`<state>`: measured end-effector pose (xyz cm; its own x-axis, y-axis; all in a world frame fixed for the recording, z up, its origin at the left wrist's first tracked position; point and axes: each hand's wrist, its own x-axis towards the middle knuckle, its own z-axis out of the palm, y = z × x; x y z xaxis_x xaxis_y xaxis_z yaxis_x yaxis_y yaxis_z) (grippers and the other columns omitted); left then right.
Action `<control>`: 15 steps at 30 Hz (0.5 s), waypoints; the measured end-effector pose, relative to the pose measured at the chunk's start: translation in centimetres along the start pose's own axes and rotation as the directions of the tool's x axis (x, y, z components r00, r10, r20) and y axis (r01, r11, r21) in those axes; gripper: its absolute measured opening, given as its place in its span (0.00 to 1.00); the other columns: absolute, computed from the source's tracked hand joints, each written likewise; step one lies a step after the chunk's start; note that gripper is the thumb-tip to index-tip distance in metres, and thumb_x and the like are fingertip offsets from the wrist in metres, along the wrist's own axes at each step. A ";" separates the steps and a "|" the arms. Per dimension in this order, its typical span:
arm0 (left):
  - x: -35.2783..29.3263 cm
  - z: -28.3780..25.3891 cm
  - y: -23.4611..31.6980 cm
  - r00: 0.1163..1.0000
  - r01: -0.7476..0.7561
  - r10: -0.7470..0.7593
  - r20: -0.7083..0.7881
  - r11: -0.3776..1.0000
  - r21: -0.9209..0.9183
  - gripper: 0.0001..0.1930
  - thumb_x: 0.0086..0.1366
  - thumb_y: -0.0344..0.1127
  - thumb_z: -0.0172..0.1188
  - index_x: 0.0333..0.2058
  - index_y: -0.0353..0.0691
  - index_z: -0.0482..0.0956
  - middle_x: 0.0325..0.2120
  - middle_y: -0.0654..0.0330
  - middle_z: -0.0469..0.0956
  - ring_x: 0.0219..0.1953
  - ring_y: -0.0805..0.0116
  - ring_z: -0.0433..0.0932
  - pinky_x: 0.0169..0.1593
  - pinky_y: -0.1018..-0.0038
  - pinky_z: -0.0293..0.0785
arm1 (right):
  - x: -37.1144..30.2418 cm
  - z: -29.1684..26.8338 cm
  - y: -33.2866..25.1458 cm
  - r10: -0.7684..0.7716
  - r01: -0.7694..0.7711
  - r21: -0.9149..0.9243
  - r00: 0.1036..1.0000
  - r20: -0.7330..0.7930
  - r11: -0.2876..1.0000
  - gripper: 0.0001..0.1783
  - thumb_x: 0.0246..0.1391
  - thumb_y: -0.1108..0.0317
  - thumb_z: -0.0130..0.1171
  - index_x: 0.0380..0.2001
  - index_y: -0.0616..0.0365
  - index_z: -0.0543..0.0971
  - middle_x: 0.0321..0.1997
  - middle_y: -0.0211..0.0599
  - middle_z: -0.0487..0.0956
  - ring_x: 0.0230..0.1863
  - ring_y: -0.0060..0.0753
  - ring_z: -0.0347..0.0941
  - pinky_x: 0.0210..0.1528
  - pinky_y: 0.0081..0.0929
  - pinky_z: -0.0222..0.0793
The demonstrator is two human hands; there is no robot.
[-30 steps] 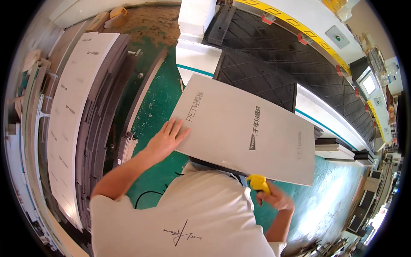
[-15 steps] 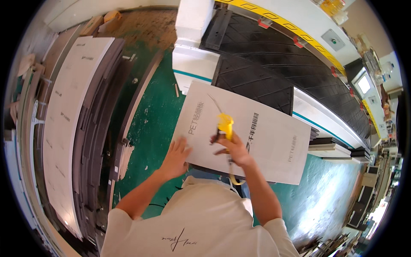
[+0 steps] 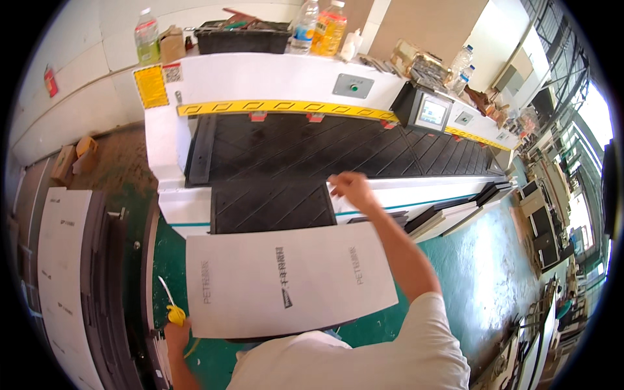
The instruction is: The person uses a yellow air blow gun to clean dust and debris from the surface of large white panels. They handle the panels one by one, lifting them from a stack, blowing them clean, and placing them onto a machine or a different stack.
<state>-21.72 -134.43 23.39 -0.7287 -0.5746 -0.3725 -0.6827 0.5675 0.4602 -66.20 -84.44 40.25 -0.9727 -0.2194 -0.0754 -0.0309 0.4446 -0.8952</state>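
At lower left, my left hand (image 3: 177,333) is closed around a yellow air blow gun (image 3: 175,315). Its thin curved nozzle (image 3: 165,290) points up and away, and a bit of yellow hose (image 3: 192,348) shows below the hand. A white printed board (image 3: 292,279) lies flat in front of my body, its left edge just right of the gun. My right hand (image 3: 354,188) is held out over the machine's front edge, beyond the board. Its fingers are loosely bent and apart, with nothing visible in them.
Ahead stands a long white machine (image 3: 260,78) with a black ribbed bed (image 3: 273,146) and a screen (image 3: 432,112). Bottles and a black bin (image 3: 244,40) sit on top. Stacked boards (image 3: 62,260) stand at left; more panels (image 3: 448,218) lean at the machine's right front.
The air blow gun has passed from my right hand to my left and moved off the board to its left. My right hand has reached toward the machine. The view has turned toward the machine.
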 end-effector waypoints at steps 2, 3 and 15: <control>0.7 3.7 -5.6 0.984 0.117 -0.107 0.144 0.991 -0.064 0.22 0.61 0.43 0.71 0.46 0.30 0.80 0.37 0.48 0.84 0.35 0.53 0.86 0.34 0.58 0.80 | 5.1 -7.0 -0.4 -0.197 0.181 -0.120 0.970 -0.142 0.976 0.20 0.58 0.72 0.65 0.54 0.62 0.80 0.37 0.40 0.86 0.34 0.25 0.81 0.37 0.26 0.78; -0.4 4.8 -4.1 0.973 0.198 -0.171 0.153 0.963 -0.183 0.24 0.60 0.43 0.72 0.47 0.30 0.79 0.37 0.49 0.83 0.34 0.54 0.85 0.30 0.60 0.79 | 7.3 -10.7 -0.1 -0.374 0.323 -0.251 0.908 -0.190 0.912 0.25 0.55 0.72 0.65 0.58 0.60 0.78 0.42 0.41 0.86 0.36 0.28 0.82 0.42 0.28 0.79; -5.4 1.7 11.2 0.695 0.680 -0.648 0.312 0.450 -0.579 0.37 0.60 0.44 0.73 0.61 0.32 0.66 0.45 0.51 0.78 0.36 0.60 0.83 0.26 0.70 0.83 | 30.3 -25.2 -6.6 -0.757 0.077 -0.912 0.589 -0.283 0.402 0.23 0.51 0.60 0.72 0.53 0.43 0.83 0.64 0.36 0.74 0.73 0.46 0.60 0.66 0.51 0.66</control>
<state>-25.56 -123.97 29.15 -0.0800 -0.5834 -0.8082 -0.7723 -0.4764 0.4203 -101.28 -72.16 54.93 -0.6147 -0.2196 0.7576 -0.2974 0.9541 0.0352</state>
